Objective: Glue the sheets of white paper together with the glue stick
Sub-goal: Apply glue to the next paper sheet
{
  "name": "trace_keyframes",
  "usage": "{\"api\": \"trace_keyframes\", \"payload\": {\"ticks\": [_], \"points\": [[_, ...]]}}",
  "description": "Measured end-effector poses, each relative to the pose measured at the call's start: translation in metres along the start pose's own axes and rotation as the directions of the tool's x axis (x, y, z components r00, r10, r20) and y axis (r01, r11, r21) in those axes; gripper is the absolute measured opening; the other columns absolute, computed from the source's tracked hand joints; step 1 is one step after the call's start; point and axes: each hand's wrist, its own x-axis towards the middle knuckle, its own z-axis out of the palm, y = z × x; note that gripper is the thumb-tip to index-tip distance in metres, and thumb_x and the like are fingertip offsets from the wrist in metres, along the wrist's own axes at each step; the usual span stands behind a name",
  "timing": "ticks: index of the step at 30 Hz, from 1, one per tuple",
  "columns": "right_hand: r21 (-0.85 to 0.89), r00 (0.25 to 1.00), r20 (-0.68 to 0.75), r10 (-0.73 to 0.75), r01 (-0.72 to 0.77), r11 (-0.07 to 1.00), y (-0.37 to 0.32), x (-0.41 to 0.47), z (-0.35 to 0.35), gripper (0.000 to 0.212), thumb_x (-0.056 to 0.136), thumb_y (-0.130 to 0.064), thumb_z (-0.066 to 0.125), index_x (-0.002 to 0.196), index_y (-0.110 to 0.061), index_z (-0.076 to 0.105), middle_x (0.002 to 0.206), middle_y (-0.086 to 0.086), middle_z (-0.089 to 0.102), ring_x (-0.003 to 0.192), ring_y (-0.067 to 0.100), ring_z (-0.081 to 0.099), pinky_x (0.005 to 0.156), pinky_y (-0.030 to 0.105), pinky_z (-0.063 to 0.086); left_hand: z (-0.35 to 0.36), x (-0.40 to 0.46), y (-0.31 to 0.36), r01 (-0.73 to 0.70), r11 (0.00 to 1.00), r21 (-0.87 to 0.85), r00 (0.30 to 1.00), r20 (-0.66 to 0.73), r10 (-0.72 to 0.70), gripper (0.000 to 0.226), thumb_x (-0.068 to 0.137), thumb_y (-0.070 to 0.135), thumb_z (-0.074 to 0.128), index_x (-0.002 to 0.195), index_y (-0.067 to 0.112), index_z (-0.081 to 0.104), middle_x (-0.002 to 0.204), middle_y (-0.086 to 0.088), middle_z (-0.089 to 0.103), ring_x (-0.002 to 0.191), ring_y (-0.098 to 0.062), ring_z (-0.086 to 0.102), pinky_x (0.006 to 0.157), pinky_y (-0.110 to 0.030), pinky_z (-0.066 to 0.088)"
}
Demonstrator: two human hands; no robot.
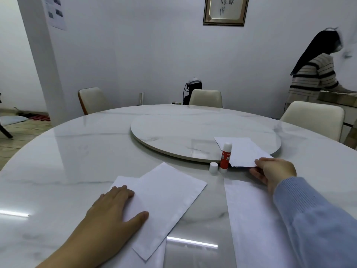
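Two overlapping white paper sheets lie on the marble table in front of me, and my left hand rests flat on their left part. My right hand pinches the near edge of a smaller white paper piece that lies partly on the turntable. A red and white glue stick stands upright just left of that piece, uncapped, with its white cap standing beside it. Another long white sheet lies under my right forearm.
A round marble turntable sits at the centre of the round table. Cream chairs stand around the far side. A person in a striped sweater stands at the far right by a counter.
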Motion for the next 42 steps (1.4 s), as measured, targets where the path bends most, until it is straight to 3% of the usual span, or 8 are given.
{"api": "trace_keyframes", "payload": {"ticks": [6, 11, 14, 21, 27, 34, 39, 42], "points": [[-0.498, 0.987, -0.055, -0.154, 0.106, 0.861, -0.001, 0.001, -0.009, 0.037, 0.085, -0.04, 0.059, 0.079, -0.004, 0.05, 0.074, 0.013, 0.055, 0.064, 0.029, 0.051, 0.064, 0.034, 0.043, 0.0, 0.0, 0.004, 0.027, 0.998, 0.055, 0.997, 0.071, -0.031, 0.071, 0.079, 0.068, 0.042, 0.14, 0.036, 0.024, 0.155, 0.016, 0.014, 0.144, -0.005, 0.007, 0.115, -0.024, 0.007], [-0.57, 0.924, 0.244, -0.294, 0.382, 0.728, 0.002, -0.013, 0.012, 0.073, 0.068, -0.048, 0.078, 0.128, -0.016, 0.052, 0.118, 0.004, 0.052, 0.108, 0.02, 0.049, 0.089, 0.033, 0.039, -0.001, 0.0, 0.002, 0.024, 0.998, 0.057, 0.991, 0.131, -0.032, 0.108, 0.046, 0.09, 0.016, 0.142, 0.04, 0.023, 0.156, 0.018, 0.01, 0.145, -0.003, 0.002, 0.117, -0.026, 0.001], [-0.624, 0.905, 0.321, -0.279, 0.424, 0.657, 0.004, -0.012, 0.029, 0.085, 0.065, -0.047, 0.081, 0.136, -0.015, 0.049, 0.138, 0.01, 0.049, 0.123, 0.025, 0.05, 0.097, 0.032, 0.04, 0.001, -0.001, 0.001, 0.008, 0.998, 0.068, 0.989, 0.145, -0.018, 0.091, 0.062, 0.085, 0.027, 0.142, 0.042, 0.021, 0.156, 0.019, 0.008, 0.144, -0.001, -0.001, 0.118, -0.028, -0.004], [-0.635, 0.903, 0.31, -0.296, 0.429, 0.642, 0.019, -0.005, 0.047, 0.042, 0.071, -0.036, 0.079, 0.107, -0.017, 0.067, 0.105, 0.01, 0.069, 0.1, 0.025, 0.063, 0.086, 0.034, 0.049, -0.001, 0.001, -0.002, -0.074, 0.996, 0.054, 0.986, 0.151, 0.065, 0.09, 0.054, 0.066, 0.006, 0.14, 0.047, 0.023, 0.15, 0.03, 0.008, 0.139, 0.006, 0.001, 0.109, -0.017, -0.009], [-0.586, 0.891, 0.217, -0.398, 0.445, 0.677, 0.02, -0.004, 0.05, 0.024, 0.078, -0.037, 0.07, 0.088, -0.016, 0.071, 0.107, 0.014, 0.066, 0.089, 0.026, 0.063, 0.077, 0.03, 0.046, -0.005, 0.001, 0.0, -0.109, 0.994, -0.019, 0.967, 0.228, 0.111, 0.063, 0.07, 0.031, 0.021, 0.127, 0.056, 0.031, 0.147, 0.032, 0.017, 0.126, 0.017, 0.004, 0.115, -0.032, -0.018], [-0.235, 0.798, 0.345, -0.494, 0.583, 0.778, -0.015, -0.056, 0.045, 0.011, 0.086, -0.027, 0.062, 0.091, -0.019, 0.058, 0.078, -0.003, 0.067, 0.072, 0.012, 0.063, 0.067, 0.028, 0.051, -0.011, 0.001, 0.008, -0.132, 0.988, -0.077, 0.946, 0.287, 0.148, 0.051, 0.085, 0.007, 0.034, 0.117, 0.046, 0.04, 0.149, 0.029, 0.02, 0.131, 0.016, -0.001, 0.112, -0.033, -0.023], [-0.262, 0.737, 0.452, -0.502, 0.648, 0.716, -0.001, -0.078, 0.041, 0.012, 0.079, -0.027, 0.072, 0.088, -0.02, 0.068, 0.072, -0.004, 0.064, 0.062, 0.01, 0.057, 0.05, 0.013, 0.041, -0.019, 0.016, 0.053, -0.07, 0.98, -0.187, 0.982, 0.161, 0.101, 0.04, 0.094, 0.024, 0.035, 0.131, 0.039, 0.038, 0.143, 0.024, 0.031, 0.138, -0.001, 0.021, 0.104, -0.019, 0.021], [-0.224, 0.767, 0.424, -0.481, 0.604, 0.765, 0.016, -0.083, 0.039, 0.007, 0.074, -0.021, 0.077, 0.078, -0.019, 0.071, 0.074, -0.003, 0.069, 0.069, 0.011, 0.061, 0.06, 0.021, 0.047, 0.007, 0.027, 0.076, -0.138, 0.989, -0.06, 0.962, 0.229, 0.148, 0.048, 0.098, 0.035, 0.03, 0.145, 0.027, 0.024, 0.157, 0.011, 0.015, 0.144, -0.008, 0.009, 0.112, -0.024, 0.011]]}}
